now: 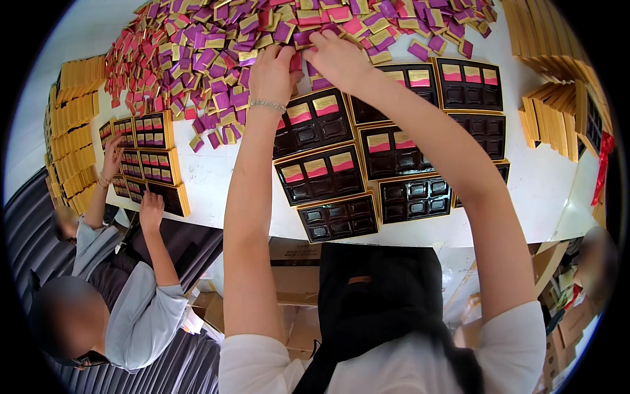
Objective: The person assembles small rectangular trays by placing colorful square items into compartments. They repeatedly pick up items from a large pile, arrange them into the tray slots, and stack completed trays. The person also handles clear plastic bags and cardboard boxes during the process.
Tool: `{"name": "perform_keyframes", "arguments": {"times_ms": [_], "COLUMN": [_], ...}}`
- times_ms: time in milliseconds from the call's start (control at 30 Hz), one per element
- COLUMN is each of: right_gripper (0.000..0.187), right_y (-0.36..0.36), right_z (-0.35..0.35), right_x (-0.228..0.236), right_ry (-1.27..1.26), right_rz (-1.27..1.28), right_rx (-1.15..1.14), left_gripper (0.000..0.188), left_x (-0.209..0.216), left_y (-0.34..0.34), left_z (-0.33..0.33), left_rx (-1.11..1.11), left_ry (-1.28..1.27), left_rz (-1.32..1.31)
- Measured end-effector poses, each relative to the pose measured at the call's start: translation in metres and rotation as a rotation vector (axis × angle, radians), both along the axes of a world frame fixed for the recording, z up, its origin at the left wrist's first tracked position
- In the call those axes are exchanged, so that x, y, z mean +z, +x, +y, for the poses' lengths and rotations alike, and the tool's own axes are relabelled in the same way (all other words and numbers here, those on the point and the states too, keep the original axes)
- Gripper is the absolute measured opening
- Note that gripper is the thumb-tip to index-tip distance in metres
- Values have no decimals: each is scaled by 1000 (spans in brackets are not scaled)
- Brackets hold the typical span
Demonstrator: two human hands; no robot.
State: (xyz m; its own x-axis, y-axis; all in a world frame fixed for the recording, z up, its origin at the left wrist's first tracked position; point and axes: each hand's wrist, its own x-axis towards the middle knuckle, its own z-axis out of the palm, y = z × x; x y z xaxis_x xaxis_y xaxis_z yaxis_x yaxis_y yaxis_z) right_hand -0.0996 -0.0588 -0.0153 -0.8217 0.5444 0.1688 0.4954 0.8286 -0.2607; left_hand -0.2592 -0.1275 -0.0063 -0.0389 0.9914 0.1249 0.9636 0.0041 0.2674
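Observation:
A large heap of small, flat wrapped pieces in purple, pink and gold covers the far side of the table. My left hand reaches in at the heap's near edge, fingers curled, with a pink wrapped piece between thumb and fingers. Close beside it on the right, my right hand bends its fingers down among the pieces; what they grip is hidden. Below my arms lie black trays with six compartments each, set in gold-edged boxes. Several have pink-and-gold pieces in their far row; the near trays hold none.
At the left, a co-worker has both hands over another group of filled trays. Stacks of gold boxes stand at the far left and right of the white table. A red ribbon hangs at the right edge.

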Motion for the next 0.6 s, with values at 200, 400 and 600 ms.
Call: {"name": "perform_keyframes", "arguments": {"times_ms": [200, 400, 600], "right_gripper": [19, 27, 26], "right_y": [6, 31, 121], "right_z": [16, 24, 1], "right_x": [-2, -12, 33], "right_ry": [-68, -887, -1171], "right_rz": [25, 472, 704], "right_rx": [70, -277, -428], "left_gripper": [29, 26, 31], "left_x": [-9, 4, 29], "left_y": [-18, -4, 75], "left_z": [-5, -4, -8], "left_rx": [-85, 411, 331], "left_ry": [82, -48, -154], "left_rz": [94, -850, -1480]}}
